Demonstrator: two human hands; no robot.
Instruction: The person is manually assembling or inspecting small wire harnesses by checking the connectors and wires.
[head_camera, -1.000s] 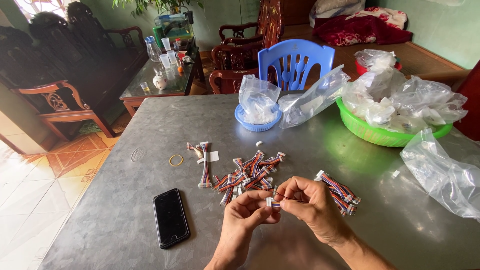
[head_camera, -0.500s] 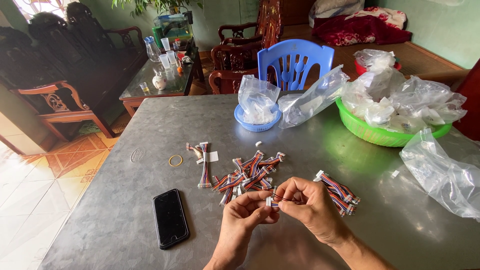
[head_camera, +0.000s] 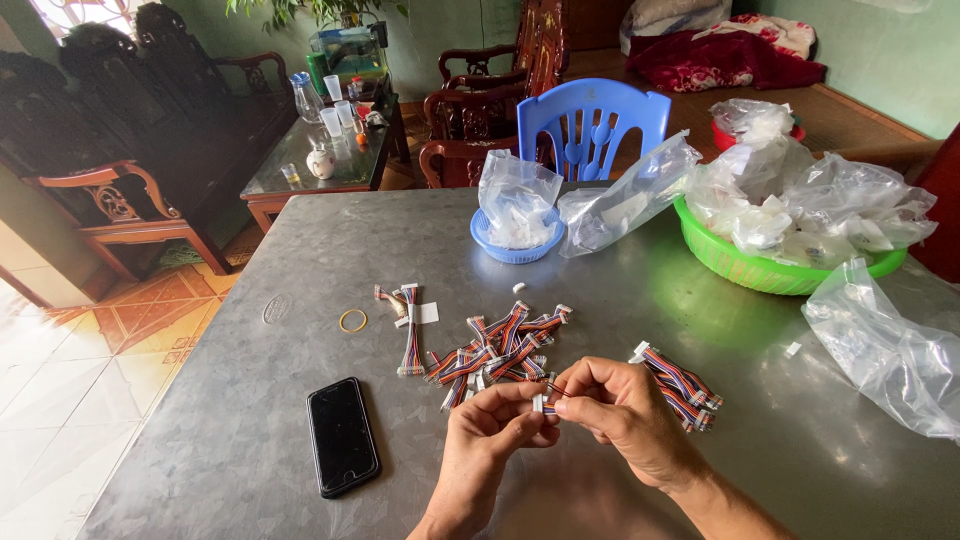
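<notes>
I see the left hand (head_camera: 495, 430) and the right hand (head_camera: 625, 410) meeting low over the grey table (head_camera: 300, 240), both pinching one small connector piece (head_camera: 545, 400) between thumb and fingertips; each grip is closed on it, the left at its white end, the right on the short wires. It is held just above the table surface, near the front edge. Just beyond the hands lies a loose pile of multicoloured wire harnesses (head_camera: 500, 350), and a neat bundle of the same (head_camera: 680, 385) rests just beside the right hand. To the left a black phone (head_camera: 342, 435) lies face up, with a rubber band (head_camera: 352, 320) and two more harnesses (head_camera: 408, 330) further back. A blue basket (head_camera: 517, 245), a green basket (head_camera: 760, 265) and clear plastic bags (head_camera: 890, 340) sit toward the far and right sides
</notes>
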